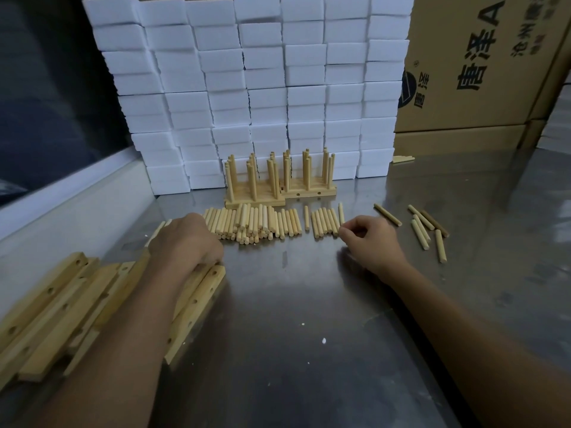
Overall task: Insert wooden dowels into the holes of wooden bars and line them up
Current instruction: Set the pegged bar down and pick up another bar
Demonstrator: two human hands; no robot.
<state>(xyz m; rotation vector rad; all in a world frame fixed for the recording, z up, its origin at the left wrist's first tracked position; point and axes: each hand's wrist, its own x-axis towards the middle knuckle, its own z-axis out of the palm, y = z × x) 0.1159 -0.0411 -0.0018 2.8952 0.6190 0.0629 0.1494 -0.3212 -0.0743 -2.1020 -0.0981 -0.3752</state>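
Several loose wooden bars (58, 307) with drilled holes lie at the left on the metal table (293, 304). My left hand (185, 242) grips the far end of the rightmost bar (197, 301). A pile of loose dowels (253, 223) lies in the middle. My right hand (370, 242) is curled, its fingertips at the near end of a small row of dowels (324, 222); whether it pinches one I cannot tell. Finished bars with upright dowels (278, 183) stand behind the pile.
A wall of stacked white foam blocks (247, 88) rises at the back. Cardboard boxes (479, 72) stand at the back right. Several stray dowels (426, 230) lie to the right. A white ledge (77, 193) borders the table's left side.
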